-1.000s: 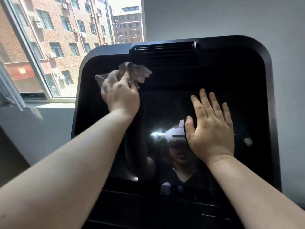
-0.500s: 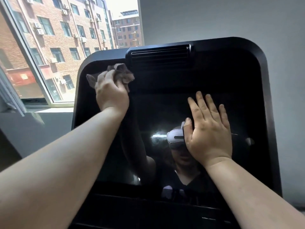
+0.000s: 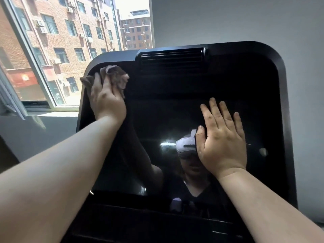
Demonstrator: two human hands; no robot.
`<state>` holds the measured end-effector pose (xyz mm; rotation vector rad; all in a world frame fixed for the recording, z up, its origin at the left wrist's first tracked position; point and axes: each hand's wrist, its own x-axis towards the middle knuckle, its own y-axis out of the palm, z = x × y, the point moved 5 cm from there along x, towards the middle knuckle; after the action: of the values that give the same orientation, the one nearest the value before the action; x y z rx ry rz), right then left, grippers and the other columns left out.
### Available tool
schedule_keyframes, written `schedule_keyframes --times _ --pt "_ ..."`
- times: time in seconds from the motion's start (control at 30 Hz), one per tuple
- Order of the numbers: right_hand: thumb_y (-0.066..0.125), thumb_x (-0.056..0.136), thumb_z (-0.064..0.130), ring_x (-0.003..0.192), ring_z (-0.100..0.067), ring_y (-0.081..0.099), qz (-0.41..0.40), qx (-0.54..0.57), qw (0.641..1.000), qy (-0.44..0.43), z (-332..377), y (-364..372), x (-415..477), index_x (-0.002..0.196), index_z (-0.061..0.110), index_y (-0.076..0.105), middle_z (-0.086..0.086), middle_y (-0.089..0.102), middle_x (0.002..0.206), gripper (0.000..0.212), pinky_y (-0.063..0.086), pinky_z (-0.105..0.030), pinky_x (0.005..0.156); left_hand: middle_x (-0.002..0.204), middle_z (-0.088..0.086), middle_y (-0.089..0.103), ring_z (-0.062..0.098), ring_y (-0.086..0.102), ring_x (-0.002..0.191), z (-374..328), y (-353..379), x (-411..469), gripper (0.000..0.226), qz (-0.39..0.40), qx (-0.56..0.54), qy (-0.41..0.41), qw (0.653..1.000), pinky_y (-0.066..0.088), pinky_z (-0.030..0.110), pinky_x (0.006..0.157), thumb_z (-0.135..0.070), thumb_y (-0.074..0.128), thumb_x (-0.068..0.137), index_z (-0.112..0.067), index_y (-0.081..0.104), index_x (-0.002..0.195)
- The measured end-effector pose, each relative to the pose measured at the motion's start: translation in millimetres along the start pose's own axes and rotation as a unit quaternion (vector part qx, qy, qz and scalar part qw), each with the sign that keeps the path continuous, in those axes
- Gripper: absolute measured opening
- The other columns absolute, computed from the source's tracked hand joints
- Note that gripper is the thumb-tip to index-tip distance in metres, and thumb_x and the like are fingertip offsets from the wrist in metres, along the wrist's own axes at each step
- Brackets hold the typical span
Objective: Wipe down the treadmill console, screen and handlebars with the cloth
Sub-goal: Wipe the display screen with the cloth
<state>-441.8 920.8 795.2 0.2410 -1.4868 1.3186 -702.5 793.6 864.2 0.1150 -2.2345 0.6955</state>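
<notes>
- I am viewing the left hand [image 3: 107, 100] reaching up and away from me; its fingers are curling over the bunched cloth [image 3: 116, 76] and holding it.
- The cloth is sitting under and just beyond the fingertips of that hand, with folds sticking out past the fingers on both sides.
- The left hand is pressing the cloth against the upper-left corner of the black console [image 3: 280, 71], where the rounded frame is meeting the dark panel.
- I am seeing the right hand [image 3: 222, 142] lying flat with its fingers straight and nearly together, holding nothing.
- The palm of the right hand is resting on the glossy screen [image 3: 154, 123], well apart from the left hand and lower than it.
- The screen is reflecting a bright light just to the thumb side of the right hand.
- A slotted vent [image 3: 171, 57] is sitting in the top of the console, above the gap between the two hands.
- A window [image 3: 52, 55] is showing brick buildings beyond the left hand, and a grey wall [image 3: 228, 20] is standing above the console.
</notes>
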Motion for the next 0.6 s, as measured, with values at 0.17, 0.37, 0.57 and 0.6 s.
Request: schedule_keyframes --times 0.17,0.37,0.57,0.6 --pt "0.036 0.095 0.029 0.145 -0.02 0.022 -0.012 0.004 1.0 -0.002 2.0 -0.2 0.9 0.145 0.019 0.039 -0.002 0.03 0.155 0.052 0.011 -0.043 0.119 0.153 -0.001 0.034 0.02 0.027 0.142 -34.8 5.5 -14.7 0.051 0.006 -0.036 0.013 0.999 0.009 0.036 0.12 -0.021 0.035 0.095 -0.02 0.038 0.147" --pt "0.029 0.089 0.023 0.144 -0.02 0.026 -0.032 0.052 0.998 0.005 -2.6 -4.2 -0.4 0.142 0.007 0.042 -0.008 0.036 0.152 0.057 0.012 -0.038 0.12 0.15 0.0 0.04 0.018 0.033 0.14 -83.1 15.6 -137.3 0.046 0.17 -0.045 0.391 0.904 0.016 0.04 0.118 -0.025 0.037 0.096 -0.018 0.048 0.14" --pt "0.031 0.087 0.021 0.14 -0.021 0.032 -0.029 0.069 0.997 -0.02 -21.2 -20.8 6.4 0.132 0.008 0.055 -0.007 0.046 0.145 0.052 0.018 -0.039 0.118 0.16 0.001 0.015 0.018 0.011 0.147 -46.4 5.7 -38.5 0.053 0.115 0.038 0.166 0.979 -0.001 0.034 0.12 -0.029 0.028 0.101 -0.02 0.018 0.153" --pt "0.031 0.087 0.02 0.14 -0.022 0.033 -0.035 0.053 0.998 -0.02 -26.0 -22.0 6.9 0.131 0.01 0.055 -0.007 0.047 0.144 0.051 0.017 -0.039 0.117 0.161 0.003 0.013 0.019 0.01 0.147 -44.9 6.7 -31.0 0.054 0.101 0.036 0.101 0.989 -0.002 0.035 0.12 -0.026 0.029 0.101 -0.019 0.016 0.153"
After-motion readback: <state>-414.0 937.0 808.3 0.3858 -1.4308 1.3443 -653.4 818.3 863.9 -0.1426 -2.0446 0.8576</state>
